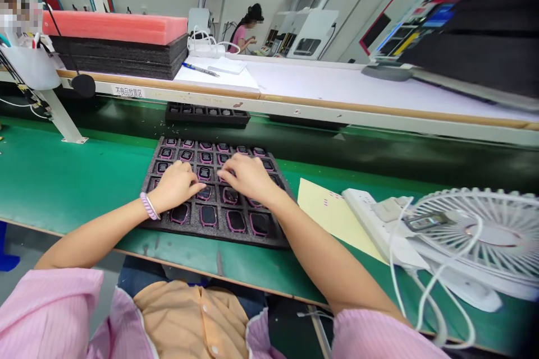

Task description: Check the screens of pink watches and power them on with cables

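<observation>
A black foam tray point(219, 230) lies on the green desk point(63, 179) right in front of the person, its long axis running away from the body toward the far edge. Its pockets hold small watch cases point(208, 215) — dark rectangular faces with pink-purple rims, set in neat rows.

Both hands rest on the middle of the tray. The left hand point(174, 185), a pink band at its wrist, lies palm down with fingers curled loosely onto the cases beneath it; the right hand point(250, 176) lies just beside it, fingers bent and pointing left so the two sets of fingertips nearly meet over one pocket in the third row. Neither hand clearly grips anything — whether a case is pinched under the fingertips cannot be told. The nearest row of cases lies uncovered, between the hands and the body.

A second, similar tray point(206, 114) sits farther back. To the right lie a pale yellow paper point(324, 213), a white power strip point(370, 219) and a white fan point(475, 235). Pink and dark foam sheets point(113, 39) are stacked on the raised shelf behind.
</observation>
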Available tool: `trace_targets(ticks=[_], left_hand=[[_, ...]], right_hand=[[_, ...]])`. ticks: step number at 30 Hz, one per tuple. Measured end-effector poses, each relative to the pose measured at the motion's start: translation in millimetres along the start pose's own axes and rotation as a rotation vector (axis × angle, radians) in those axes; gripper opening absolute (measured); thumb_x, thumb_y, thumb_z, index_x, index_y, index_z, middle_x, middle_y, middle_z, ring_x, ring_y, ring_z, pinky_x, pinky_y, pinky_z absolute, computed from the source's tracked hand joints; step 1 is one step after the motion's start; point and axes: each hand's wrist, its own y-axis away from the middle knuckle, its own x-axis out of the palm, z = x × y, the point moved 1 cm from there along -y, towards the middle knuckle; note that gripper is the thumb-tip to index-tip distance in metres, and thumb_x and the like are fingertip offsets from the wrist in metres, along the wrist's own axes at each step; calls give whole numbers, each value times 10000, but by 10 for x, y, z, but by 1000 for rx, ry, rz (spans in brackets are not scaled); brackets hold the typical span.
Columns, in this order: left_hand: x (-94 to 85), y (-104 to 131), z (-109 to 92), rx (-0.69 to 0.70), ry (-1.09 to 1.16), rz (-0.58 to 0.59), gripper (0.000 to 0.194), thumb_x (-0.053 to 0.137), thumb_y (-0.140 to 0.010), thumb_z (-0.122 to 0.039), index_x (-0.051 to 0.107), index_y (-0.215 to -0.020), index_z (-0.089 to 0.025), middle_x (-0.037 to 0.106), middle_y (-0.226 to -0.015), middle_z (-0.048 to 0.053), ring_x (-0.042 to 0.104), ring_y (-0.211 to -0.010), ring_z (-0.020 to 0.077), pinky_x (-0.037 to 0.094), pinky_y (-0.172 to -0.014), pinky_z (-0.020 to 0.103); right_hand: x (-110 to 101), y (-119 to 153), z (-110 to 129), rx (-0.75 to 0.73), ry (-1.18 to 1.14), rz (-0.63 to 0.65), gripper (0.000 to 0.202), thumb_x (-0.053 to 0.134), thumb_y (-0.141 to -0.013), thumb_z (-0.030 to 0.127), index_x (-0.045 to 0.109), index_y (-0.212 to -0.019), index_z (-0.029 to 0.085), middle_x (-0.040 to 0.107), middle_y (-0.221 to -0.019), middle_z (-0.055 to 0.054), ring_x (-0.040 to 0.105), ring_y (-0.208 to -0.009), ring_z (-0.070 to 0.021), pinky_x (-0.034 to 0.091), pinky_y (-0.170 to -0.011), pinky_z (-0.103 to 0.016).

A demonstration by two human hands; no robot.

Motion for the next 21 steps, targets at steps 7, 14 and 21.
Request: trace_targets(ticks=[7, 14, 21], left_hand=[[150, -208, -325, -68, -80, 21, 321, 727, -900, -396, 773, -950, -83, 645, -1120, 234, 559, -1164, 402, 458, -960, 474], [178, -209, -318, -67, 151, 47, 145, 733, -825, -189, 661, -946, -155, 688, -1013, 131, 641, -1045, 324, 483, -912, 410], [-236, -373, -190, -19, 685, -102, 279, 539, -982, -337, 580, -1201, -169, 676, -1011, 80, 618, -791, 150, 481, -712, 270]], right_hand=[[288, 353, -13, 42, 159, 86, 256, 648, -1054, 323, 751, -1040, 88, 680, -1121, -230, 629, -1114, -379, 438, -968, -470], [429, 353, -32, 62, -142, 34, 185, 716, -1006, 279, 643, -1076, 124, 678, -1086, -140, 661, -1040, -301, 460, -896, -375], [450, 331, -57, -58, -506, -4, 34, 573, -1003, 206, 561, -986, 179, 702, -1023, -96, 674, -934, -237, 493, -832, -333]])
